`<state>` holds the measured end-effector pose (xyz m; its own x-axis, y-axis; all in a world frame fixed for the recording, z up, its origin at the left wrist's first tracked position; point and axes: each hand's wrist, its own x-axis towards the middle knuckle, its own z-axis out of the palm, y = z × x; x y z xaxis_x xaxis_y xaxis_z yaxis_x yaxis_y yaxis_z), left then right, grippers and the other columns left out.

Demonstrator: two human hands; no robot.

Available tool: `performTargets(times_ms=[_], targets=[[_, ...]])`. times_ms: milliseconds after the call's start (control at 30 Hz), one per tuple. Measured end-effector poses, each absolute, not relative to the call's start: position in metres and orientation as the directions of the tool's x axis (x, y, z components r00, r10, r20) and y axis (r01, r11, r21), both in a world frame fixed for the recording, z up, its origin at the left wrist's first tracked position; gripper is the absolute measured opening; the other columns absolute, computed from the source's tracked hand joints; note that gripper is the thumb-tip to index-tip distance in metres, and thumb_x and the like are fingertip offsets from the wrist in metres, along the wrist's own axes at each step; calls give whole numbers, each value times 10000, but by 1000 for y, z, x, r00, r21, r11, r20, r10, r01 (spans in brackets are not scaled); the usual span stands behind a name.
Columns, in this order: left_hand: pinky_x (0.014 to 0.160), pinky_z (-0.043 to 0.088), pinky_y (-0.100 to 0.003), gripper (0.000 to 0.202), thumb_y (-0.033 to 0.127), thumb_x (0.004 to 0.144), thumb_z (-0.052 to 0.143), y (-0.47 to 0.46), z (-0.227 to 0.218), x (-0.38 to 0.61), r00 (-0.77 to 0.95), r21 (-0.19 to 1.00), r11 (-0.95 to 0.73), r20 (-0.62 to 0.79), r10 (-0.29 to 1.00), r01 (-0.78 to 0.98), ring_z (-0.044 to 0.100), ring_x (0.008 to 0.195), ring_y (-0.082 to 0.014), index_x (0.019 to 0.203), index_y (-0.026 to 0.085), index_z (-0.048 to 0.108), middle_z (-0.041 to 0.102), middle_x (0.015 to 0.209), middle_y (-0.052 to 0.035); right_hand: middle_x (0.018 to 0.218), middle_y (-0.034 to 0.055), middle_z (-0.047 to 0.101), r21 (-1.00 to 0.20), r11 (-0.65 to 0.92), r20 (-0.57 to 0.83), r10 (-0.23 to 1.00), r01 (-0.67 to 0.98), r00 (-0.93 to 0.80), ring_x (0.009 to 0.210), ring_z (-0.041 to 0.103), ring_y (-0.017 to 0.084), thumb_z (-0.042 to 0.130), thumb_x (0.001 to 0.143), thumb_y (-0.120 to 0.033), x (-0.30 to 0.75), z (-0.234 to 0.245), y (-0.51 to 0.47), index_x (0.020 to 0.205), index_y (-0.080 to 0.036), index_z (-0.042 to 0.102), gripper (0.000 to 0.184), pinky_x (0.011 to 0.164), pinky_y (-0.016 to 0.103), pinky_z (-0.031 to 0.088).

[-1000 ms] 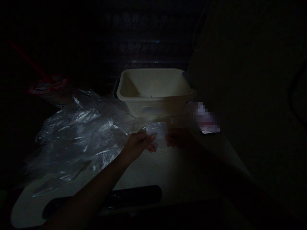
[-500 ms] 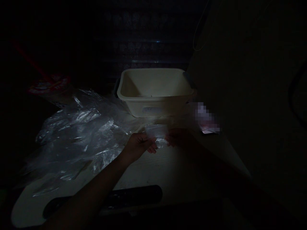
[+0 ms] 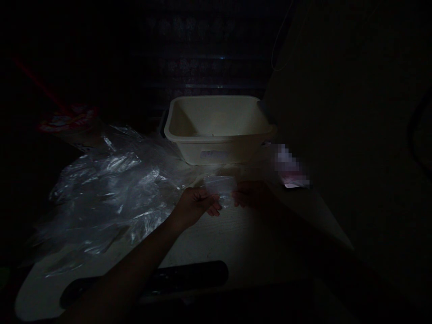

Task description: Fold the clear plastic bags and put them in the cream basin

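A small clear plastic bag (image 3: pixel 221 183) is held up between my two hands, just in front of the cream tub (image 3: pixel 216 150). My left hand (image 3: pixel 194 204) pinches its left side, thumb on the near face. At its right edge, my right hand (image 3: pixel 251 194) grips with bent fingers, much of it lost in shadow. What lies inside the bag, if anything, is too dark to make out. Left of my hands spreads a heap of crumpled clear plastic bags (image 3: pixel 118 189). The tub has dark handles and a pale label; something small and faint shows on its floor.
Everything stands on a light tabletop (image 3: pixel 243 243) with a dark slot (image 3: pixel 189 276) along its near edge. A cup with a red straw (image 3: pixel 72 119) is at the back left. On the right lies a pixelated pinkish item (image 3: pixel 292 168). Dark ribbed panelling (image 3: pixel 202 58) rises behind.
Little differs. My right-hand fingers have shifted slightly at the bag's edge, and the bag looks a bit flatter. My left hand stays in place.
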<state>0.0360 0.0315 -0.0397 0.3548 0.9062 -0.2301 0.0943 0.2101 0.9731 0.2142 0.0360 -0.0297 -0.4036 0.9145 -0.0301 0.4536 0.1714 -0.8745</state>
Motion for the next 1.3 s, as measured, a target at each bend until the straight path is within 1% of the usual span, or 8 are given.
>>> performTargets(times_ms=[300, 433, 600, 800, 1033, 1133, 1200, 1300], targets=[[401, 435, -166, 191, 153, 672, 530, 32, -39, 37, 347, 972, 215, -234, 908, 93, 532, 370, -68, 488, 128, 578, 583, 439, 12, 430, -42, 470, -889, 132, -57, 919, 438, -391, 405, 444, 42, 461, 701, -294, 215, -32, 36, 492, -145, 522, 264, 411, 145, 312], [395, 431, -161, 201, 161, 674, 531, 31, -37, 37, 346, 972, 213, -235, 908, 100, 525, 361, -64, 482, 129, 578, 575, 423, 15, 458, -34, 500, -911, 110, -90, 888, 398, -451, 404, 451, 44, 472, 703, -348, 216, -35, 36, 530, -141, 533, 276, 404, 147, 322], [399, 437, -165, 190, 181, 665, 548, 31, -36, 37, 335, 970, 219, -241, 911, 102, 532, 371, -73, 487, 123, 576, 573, 417, 12, 446, -32, 494, -904, 76, -149, 867, 421, -476, 411, 463, 49, 489, 704, -338, 218, -36, 35, 542, -138, 538, 262, 403, 142, 332], [401, 440, -181, 201, 191, 670, 542, 31, -37, 37, 325, 968, 230, -250, 912, 99, 538, 383, -79, 483, 121, 568, 593, 464, -5, 445, -36, 489, -914, 95, -113, 875, 395, -471, 407, 454, 45, 471, 717, -324, 221, -36, 37, 529, -140, 524, 268, 402, 140, 331], [412, 448, -195, 202, 208, 673, 550, 31, -39, 36, 336, 969, 227, -245, 910, 92, 545, 391, -89, 494, 116, 571, 590, 462, -11, 442, -39, 481, -906, 87, -130, 873, 413, -470, 408, 453, 48, 456, 716, -302, 220, -34, 37, 522, -143, 511, 257, 411, 146, 333], [410, 446, -190, 196, 212, 667, 556, 31, -39, 36, 332, 971, 225, -241, 912, 85, 544, 390, -87, 496, 117, 569, 585, 455, -4, 454, -36, 490, -909, 96, -107, 886, 406, -451, 416, 456, 52, 452, 713, -316, 219, -34, 37, 529, -144, 511, 258, 416, 151, 327], [408, 443, -185, 192, 211, 663, 561, 31, -39, 36, 332, 971, 223, -239, 913, 84, 543, 389, -85, 496, 116, 569, 583, 450, -1, 472, -35, 497, -893, 125, -80, 901, 432, -427, 430, 458, 53, 458, 706, -329, 218, -34, 36, 537, -143, 510, 257, 418, 152, 315], [409, 442, -180, 192, 203, 663, 559, 30, -38, 36, 331, 971, 221, -238, 913, 89, 540, 386, -81, 492, 115, 572, 581, 446, 0, 481, -36, 489, -841, 169, -51, 921, 513, -387, 448, 449, 57, 492, 679, -359, 216, -35, 37, 542, -142, 509, 257, 415, 156, 289]])
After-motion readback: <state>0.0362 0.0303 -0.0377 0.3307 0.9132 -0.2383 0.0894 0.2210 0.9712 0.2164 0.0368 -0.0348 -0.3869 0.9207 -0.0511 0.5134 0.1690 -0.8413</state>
